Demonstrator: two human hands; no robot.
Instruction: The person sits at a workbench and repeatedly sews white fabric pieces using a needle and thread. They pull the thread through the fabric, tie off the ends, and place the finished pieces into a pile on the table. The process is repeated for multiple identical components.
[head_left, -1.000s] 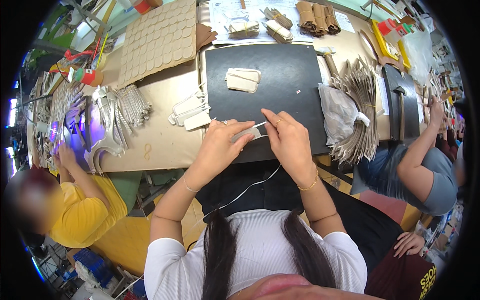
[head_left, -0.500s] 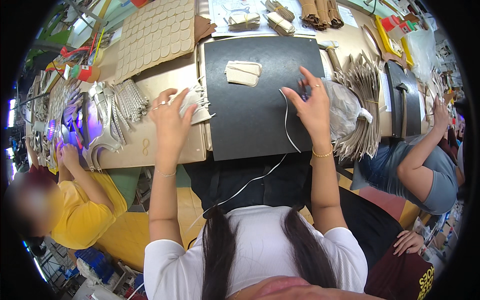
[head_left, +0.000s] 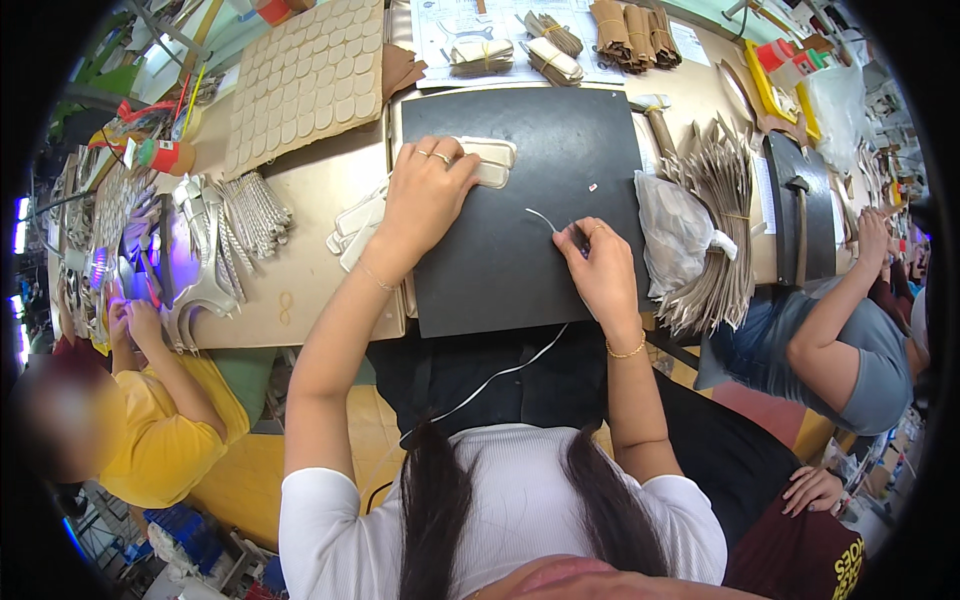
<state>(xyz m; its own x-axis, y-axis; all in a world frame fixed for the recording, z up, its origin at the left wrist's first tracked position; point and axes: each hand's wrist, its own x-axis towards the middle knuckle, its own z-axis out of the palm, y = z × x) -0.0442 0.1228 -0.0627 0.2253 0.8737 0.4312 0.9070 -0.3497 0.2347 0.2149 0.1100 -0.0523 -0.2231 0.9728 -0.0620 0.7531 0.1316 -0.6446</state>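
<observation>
On the black board point(head_left: 530, 110) in front of me lie a few cream strips with rounded ends point(head_left: 490, 160). My left hand point(head_left: 428, 190) reaches over their left end, fingers curled down and pinching at that end; the fingertips are partly hidden. More cream strips point(head_left: 355, 228) lie loosely piled under my left wrist, at the board's left edge. My right hand point(head_left: 602, 262) is closed at the board's right half, on a thin white cord point(head_left: 541, 217) whose short end sticks out past the thumb. A small dark object point(head_left: 578, 238) shows among these fingers; its kind is unclear.
A sheet of tan rounded pieces point(head_left: 305, 85) lies at the far left, beside white braided straps point(head_left: 255, 215). To the right are a plastic bag point(head_left: 675, 230), a bundle of grey strips point(head_left: 725, 200) and a hammer point(head_left: 658, 125). Other people sit on both sides.
My left hand has moved right from beside the board onto the cream strips. My right hand has come down and left, closing from spread fingers onto the white cord.
</observation>
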